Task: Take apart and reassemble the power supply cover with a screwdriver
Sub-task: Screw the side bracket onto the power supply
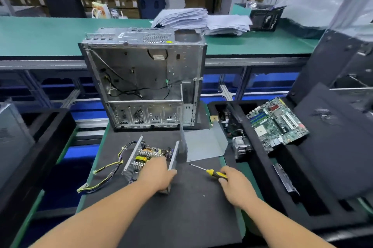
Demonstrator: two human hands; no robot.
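Black foam mat (181, 207), bare metal power supply (141, 158)

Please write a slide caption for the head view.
Left hand holds opened power supply; right hand grips screwdriver.

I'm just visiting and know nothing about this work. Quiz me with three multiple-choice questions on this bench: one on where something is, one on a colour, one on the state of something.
1. Where does the removed metal cover lie?
A. On the mat, right of the open power supply
B. Inside the computer case
C. On the paper stack

2. What colour is the screwdriver handle?
A. Red and white
B. Yellow and black
C. All blue

3. What state is the power supply in?
A. Closed, cover on
B. Open, circuit parts showing
C. Mounted in the case

Answers: 1 A, the bent grey sheet lies flat on the dark mat beside the supply. 2 B, yellow with black shows at the right hand. 3 B, coils and heatsinks are exposed while the left hand holds its wall.
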